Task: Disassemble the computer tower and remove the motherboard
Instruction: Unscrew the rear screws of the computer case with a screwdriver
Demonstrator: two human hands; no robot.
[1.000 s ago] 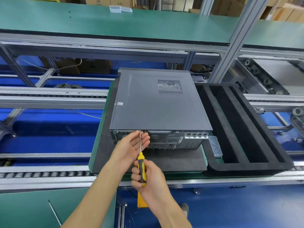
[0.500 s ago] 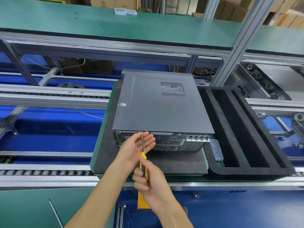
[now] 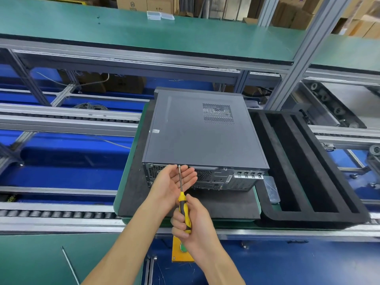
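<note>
A dark grey computer tower (image 3: pixel 197 132) lies on its side on a black foam pad (image 3: pixel 222 204), its rear panel with vents and ports facing me. My right hand (image 3: pixel 191 221) grips the yellow and black handle of a screwdriver (image 3: pixel 183 204). Its thin metal shaft runs up to the top edge of the rear panel, left of centre. My left hand (image 3: pixel 170 184) is held palm up under the shaft with straight fingers, just in front of the rear vent. The side cover is closed, so the motherboard is hidden.
A black foam tray (image 3: pixel 308 167) with long slots lies right of the tower. A small clear plastic box (image 3: pixel 271 189) sits between them. Roller conveyor rails (image 3: pixel 61 212) run left and right. A yellow button box (image 3: pixel 182 249) hangs below my hands. A green shelf (image 3: pixel 144 29) spans the back.
The screwdriver tip stays at the same spot on the rear panel's top edge. My right hand has shifted slightly on the handle; the left palm remains cupped beneath the shaft.
</note>
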